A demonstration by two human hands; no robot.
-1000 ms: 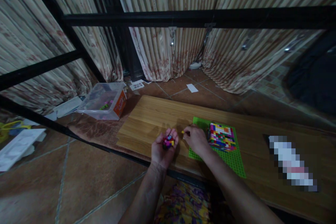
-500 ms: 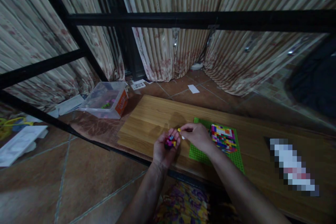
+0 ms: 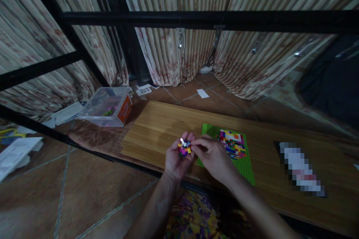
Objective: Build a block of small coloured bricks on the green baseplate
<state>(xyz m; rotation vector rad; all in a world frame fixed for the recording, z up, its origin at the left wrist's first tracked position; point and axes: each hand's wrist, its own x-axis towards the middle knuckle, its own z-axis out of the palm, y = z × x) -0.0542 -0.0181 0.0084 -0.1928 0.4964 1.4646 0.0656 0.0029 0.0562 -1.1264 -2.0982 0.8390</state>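
My left hand (image 3: 175, 160) is cupped palm up and holds several small toy bricks (image 3: 185, 151) in white, yellow, orange, pink and blue. My right hand (image 3: 211, 153) reaches over from the right, thumb and forefinger pinched together at the edge of this pile. Whatever is between those fingertips is too small to make out. Partly behind my right hand lies a green baseplate (image 3: 241, 170) on the wooden board. A dense multicoloured brick mosaic (image 3: 233, 143) covers its upper middle, with bare green studs around it.
A clear plastic box (image 3: 108, 106) with an orange label and some pieces inside stands left of the wooden board (image 3: 157, 119). A dark-edged, pixelated object (image 3: 301, 170) lies on the right. A black metal bar (image 3: 179, 19) crosses before curtains; papers lie on the tiled floor.
My right hand has moved from holding a yellow brick above my left fingertips down to the pile in the palm. White and orange bricks now show on top. The view has shifted slightly right.
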